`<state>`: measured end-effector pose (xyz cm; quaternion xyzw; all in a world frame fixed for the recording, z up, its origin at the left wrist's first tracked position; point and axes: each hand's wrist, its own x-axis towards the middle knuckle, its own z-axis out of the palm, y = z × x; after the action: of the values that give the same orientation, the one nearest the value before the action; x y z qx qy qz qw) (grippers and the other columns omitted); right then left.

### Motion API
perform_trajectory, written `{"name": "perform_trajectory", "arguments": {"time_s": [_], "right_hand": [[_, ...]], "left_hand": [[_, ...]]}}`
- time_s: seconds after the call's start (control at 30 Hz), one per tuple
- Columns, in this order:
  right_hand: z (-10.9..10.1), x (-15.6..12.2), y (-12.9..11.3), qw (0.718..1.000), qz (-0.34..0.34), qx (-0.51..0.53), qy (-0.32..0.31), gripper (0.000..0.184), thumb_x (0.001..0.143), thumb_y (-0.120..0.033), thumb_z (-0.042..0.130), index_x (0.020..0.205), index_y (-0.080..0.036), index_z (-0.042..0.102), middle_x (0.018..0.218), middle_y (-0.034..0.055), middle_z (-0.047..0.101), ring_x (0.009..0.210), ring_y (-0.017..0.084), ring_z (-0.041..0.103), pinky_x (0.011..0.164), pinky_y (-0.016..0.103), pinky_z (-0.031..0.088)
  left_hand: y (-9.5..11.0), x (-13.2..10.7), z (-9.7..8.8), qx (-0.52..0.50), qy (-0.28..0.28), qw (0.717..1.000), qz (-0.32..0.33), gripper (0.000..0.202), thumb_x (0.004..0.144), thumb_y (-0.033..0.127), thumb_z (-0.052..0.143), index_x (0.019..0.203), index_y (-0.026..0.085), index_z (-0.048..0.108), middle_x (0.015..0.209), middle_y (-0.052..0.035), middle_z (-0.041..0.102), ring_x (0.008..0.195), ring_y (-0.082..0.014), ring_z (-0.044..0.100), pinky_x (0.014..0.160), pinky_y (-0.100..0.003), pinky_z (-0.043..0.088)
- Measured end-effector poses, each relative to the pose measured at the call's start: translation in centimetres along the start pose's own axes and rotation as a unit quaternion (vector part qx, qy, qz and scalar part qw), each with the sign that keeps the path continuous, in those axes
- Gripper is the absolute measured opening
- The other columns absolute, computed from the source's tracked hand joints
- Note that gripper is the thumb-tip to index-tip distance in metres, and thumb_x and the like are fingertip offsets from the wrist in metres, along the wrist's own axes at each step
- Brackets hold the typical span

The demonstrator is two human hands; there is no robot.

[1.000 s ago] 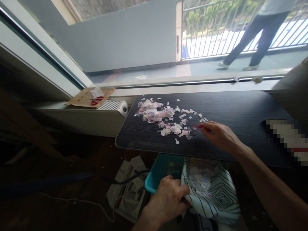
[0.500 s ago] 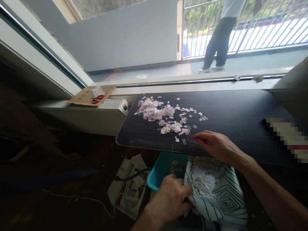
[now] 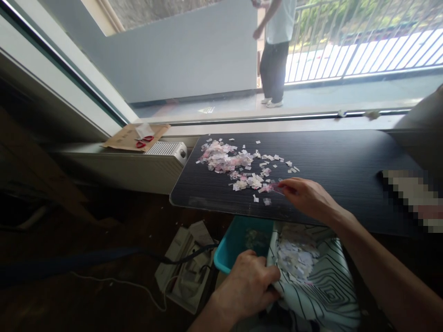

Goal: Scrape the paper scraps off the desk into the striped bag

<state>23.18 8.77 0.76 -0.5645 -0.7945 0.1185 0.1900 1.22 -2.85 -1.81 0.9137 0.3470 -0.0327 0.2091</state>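
My right hand is over the front of the dark tabletop, its fingers pinching a thin, see-through pink plastic piece. The tip of that piece meets the near edge of a spread of small white and pink paper scraps. Below the table edge, my left hand is closed on the edge of a pale green cloth with black line patterns. Many cut scraps lie in the hollow of the cloth. Beside it, partly behind my left hand, a teal bin has some scraps at its bottom.
Red-handled scissors lie on a brown envelope on the sill, next to a white radiator. An open beige box and a strap are on the floor. Outside the window stands a person.
My right hand has moved slightly up and left, bringing the pink piece against the scraps. My left hand keeps its hold. The person outside has moved left.
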Motion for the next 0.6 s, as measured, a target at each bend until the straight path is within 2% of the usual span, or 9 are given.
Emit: {"name": "perform_trajectory", "arguments": {"time_s": [0.13,0.6], "right_hand": [[-0.2,-0.1,-0.4,0.999,-0.003,0.005,-0.042,0.026,0.085,-0.026,0.045,0.094,-0.026,0.069,0.086,0.0003,0.071,0.071,0.015,0.063,0.061,0.024,0.041],[-0.5,-1.2,-1.8,0.998,0.003,0.021,-0.066,0.026,0.081,-0.024,0.045,0.088,-0.025,0.071,0.08,0.0007,0.071,0.066,0.014,0.062,0.058,0.022,0.041]], "left_hand": [[0.0,-0.1,-0.1,0.003,0.006,1.0,-0.002,0.017,0.079,0.04,0.063,0.08,0.023,0.061,0.066,0.0017,0.059,0.064,-0.017,0.055,0.068,-0.029,0.038],[0.3,0.3,-0.4,0.005,0.004,1.0,0.014,0.019,0.078,0.041,0.065,0.08,0.022,0.06,0.066,0.0021,0.058,0.063,-0.0169,0.055,0.065,-0.029,0.037]]}}
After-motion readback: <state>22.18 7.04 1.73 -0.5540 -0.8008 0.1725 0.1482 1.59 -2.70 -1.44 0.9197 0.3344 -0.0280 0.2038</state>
